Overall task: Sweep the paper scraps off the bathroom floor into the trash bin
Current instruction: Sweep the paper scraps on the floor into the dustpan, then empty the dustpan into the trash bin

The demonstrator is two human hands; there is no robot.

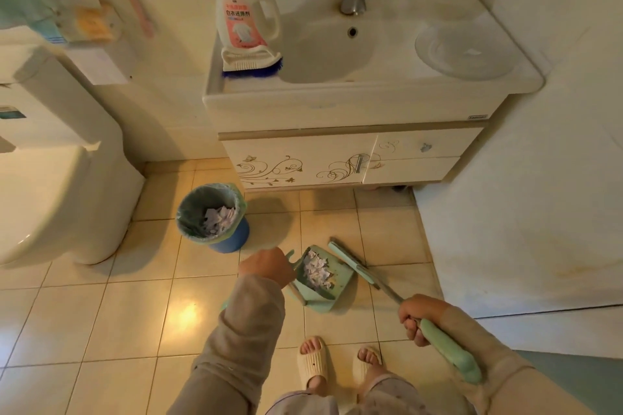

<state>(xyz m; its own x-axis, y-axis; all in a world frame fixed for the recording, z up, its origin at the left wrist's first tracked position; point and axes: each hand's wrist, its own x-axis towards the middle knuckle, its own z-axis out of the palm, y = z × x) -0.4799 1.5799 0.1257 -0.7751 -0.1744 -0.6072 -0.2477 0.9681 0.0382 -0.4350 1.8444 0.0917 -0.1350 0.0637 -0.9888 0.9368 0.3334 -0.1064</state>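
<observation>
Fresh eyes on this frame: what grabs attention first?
Centre floor: the mint-green plastic dustpan heaped with pale paper scraps, held by the left hand, while the right hand grips the matching mint-green brush. Upper left of it stands the blue lined trash bin, already holding scraps.

- Single head-worn wide-angle view; looking forward and steeply down from standing height
- Facing the sink cabinet [350, 158] at 12 o'clock; toilet [50, 199] at 9 o'clock
- Nearest at 6 o'clock: slippered feet [312, 364] straight below; tiled floor [101, 330] filling the lower half
- No second view; nothing shared
</observation>
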